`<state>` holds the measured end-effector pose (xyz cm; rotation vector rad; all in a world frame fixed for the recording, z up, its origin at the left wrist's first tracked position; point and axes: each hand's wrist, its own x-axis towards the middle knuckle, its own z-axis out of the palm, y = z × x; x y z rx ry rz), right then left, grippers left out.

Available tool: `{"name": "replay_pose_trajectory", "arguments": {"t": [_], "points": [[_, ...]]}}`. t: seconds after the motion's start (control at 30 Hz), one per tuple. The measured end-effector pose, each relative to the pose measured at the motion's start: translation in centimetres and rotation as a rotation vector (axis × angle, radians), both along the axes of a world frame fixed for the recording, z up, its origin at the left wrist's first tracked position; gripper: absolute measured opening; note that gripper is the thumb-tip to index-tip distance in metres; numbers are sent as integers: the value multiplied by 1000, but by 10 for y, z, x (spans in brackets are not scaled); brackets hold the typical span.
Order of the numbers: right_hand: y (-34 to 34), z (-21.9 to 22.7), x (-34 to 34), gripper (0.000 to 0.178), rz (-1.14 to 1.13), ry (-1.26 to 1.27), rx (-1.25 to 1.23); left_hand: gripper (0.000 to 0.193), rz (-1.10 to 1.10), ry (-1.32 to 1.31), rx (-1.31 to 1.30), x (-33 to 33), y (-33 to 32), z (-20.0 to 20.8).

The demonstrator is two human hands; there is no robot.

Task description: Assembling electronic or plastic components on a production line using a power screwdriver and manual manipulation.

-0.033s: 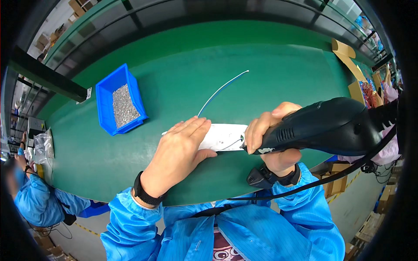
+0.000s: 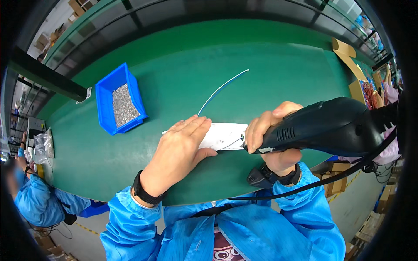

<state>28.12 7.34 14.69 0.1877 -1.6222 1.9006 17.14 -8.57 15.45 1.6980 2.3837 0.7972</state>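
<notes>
My left hand (image 2: 185, 141) lies flat with its fingers stretched out, pressing a flat white piece (image 2: 222, 135) onto the green table. A thin blue-and-white wire (image 2: 221, 90) runs from under its fingers and curves away across the table. My right hand (image 2: 267, 130) is wrapped round the nose of a black corded power tool (image 2: 322, 128) that looks like an electric screwdriver. The tool lies tilted to the right, and its front end meets the right end of the white piece. A small green spot and a thin dark wire show there; the tool's tip is hidden.
A blue bin (image 2: 102, 108) of small metal parts stands on the table (image 2: 174, 87) at the left. The tool's black cable (image 2: 300, 189) sweeps across my right forearm. Far right is an open cardboard box (image 2: 357, 92) with red wires. Another person (image 2: 39, 198) sits at the left.
</notes>
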Motion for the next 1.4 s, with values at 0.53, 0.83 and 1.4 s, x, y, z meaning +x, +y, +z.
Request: {"name": "replay_pose_trajectory", "arguments": {"t": [0.53,0.83,1.4], "points": [[13,-15,-2,70,145,94,94,51,-67,-33,-14,-9,3,-1],[-4,-6,-6,70,69,67,-103,52,-68,-112,-110,-10,2,8],[39,40,-46,46,-244,-3,95,57,-100,61,-130,-5,-13,11]]}}
